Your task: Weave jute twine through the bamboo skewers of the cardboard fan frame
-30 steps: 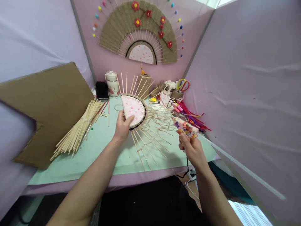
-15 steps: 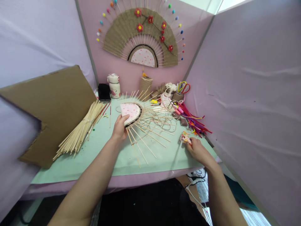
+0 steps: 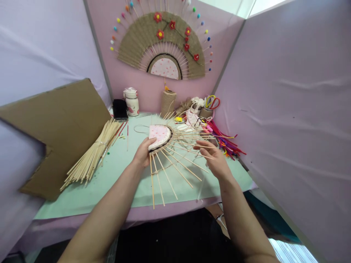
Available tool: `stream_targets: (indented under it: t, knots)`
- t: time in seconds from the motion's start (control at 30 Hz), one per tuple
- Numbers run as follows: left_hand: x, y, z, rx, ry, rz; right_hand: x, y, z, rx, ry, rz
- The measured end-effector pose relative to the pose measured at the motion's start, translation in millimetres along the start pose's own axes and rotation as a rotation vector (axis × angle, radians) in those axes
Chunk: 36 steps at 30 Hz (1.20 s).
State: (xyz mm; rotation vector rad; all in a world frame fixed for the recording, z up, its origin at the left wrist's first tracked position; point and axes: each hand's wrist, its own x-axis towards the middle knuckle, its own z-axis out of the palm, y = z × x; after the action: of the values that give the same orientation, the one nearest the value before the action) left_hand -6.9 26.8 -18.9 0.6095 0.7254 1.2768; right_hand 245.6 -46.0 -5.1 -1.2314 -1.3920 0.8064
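At the far left of the frame, a notched brown cardboard sheet (image 3: 65,120) leans beside a bundle of sticks (image 3: 87,159), which lies on the pale green tabletop (image 3: 120,159). Just right of the bundle's top end are a black object (image 3: 120,109) and a white lidded bottle (image 3: 132,103). Near the centre, the left hand (image 3: 142,153) has its fingers closed on the edge of a half-round panel (image 3: 159,136), thumb on the pink-spotted face; the fingers underneath are hidden. The panel has a dark curved border, and thin sticks (image 3: 178,168) spread from it, mostly towards the right and the lower part of the frame. Above, on the pink wall, hangs a decorated fan (image 3: 131,42) with red flowers; below it stands a roll of twine (image 3: 168,105). Right of centre, the right hand (image 3: 218,164) is among the outer stick ends, its fingers parted and loosely curved, with nothing visibly gripped; whether they touch a stick, I cannot tell. Behind that hand, a cup (image 3: 206,112) holds scissors, and red and purple craft stems (image 3: 227,142) lie at the tabletop's right side
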Motion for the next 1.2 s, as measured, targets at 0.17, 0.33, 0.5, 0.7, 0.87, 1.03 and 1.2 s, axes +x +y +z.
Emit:
stream_targets:
  t: [0.17,0.33,0.5,0.7,0.87,1.03,1.2]
  knots:
    - [1,-2,-1.4,0.019,-0.019,-0.005,8,16,16,0.188,0.097,-0.022]
    - [0,-2,0.3,0.028,0.000,-0.020,9,17,21,0.124,0.139,-0.017]
    - [-1,-3,1.4,0.032,-0.017,-0.022,9,14,26,0.100,0.171,-0.001]
    - [-3,-2,3.8,0.037,-0.007,-0.010,7,11,29,0.170,0.179,-0.006]
    - [-4,-2,4.1,0.043,-0.011,0.002,6,8,31,0.214,0.186,0.008]
    - [-3,-2,3.4,0.060,-0.015,0.017,5,10,31,0.182,0.198,0.053]
    - [-3,-1,2.3,0.060,-0.013,0.025,5,12,28,0.175,0.182,0.114]
